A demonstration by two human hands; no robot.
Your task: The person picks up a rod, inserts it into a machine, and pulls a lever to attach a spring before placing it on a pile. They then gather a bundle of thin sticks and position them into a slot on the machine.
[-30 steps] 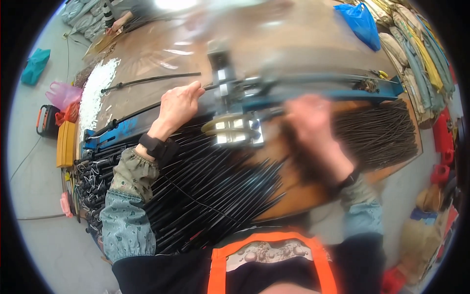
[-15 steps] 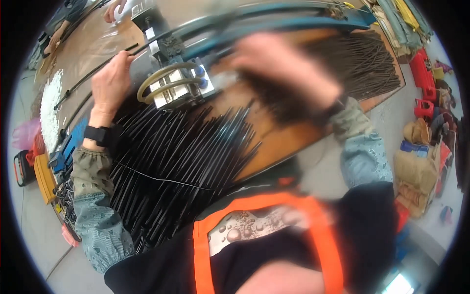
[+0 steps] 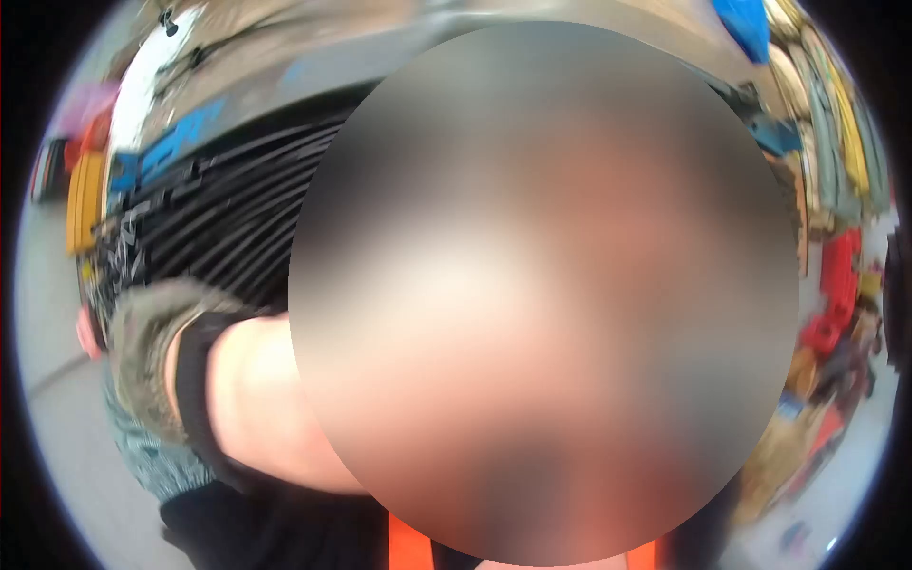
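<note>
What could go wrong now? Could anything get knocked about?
Maybe! The left sleeve's cuff looks close to the long black rods, so it might snag some and push them crooked. The white heap near the far left end could perhaps scatter if something bumped it. A big blur covers the middle, so I can't see what the hands hold or touch.

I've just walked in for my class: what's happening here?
The person's left hand, wearing a black wristband, is close to the camera, long black rods spread beyond it. A large blur covers its fingers, and the right hand cannot be made out, so neither grip can be judged. A yellow box shows left of the rods.
</note>
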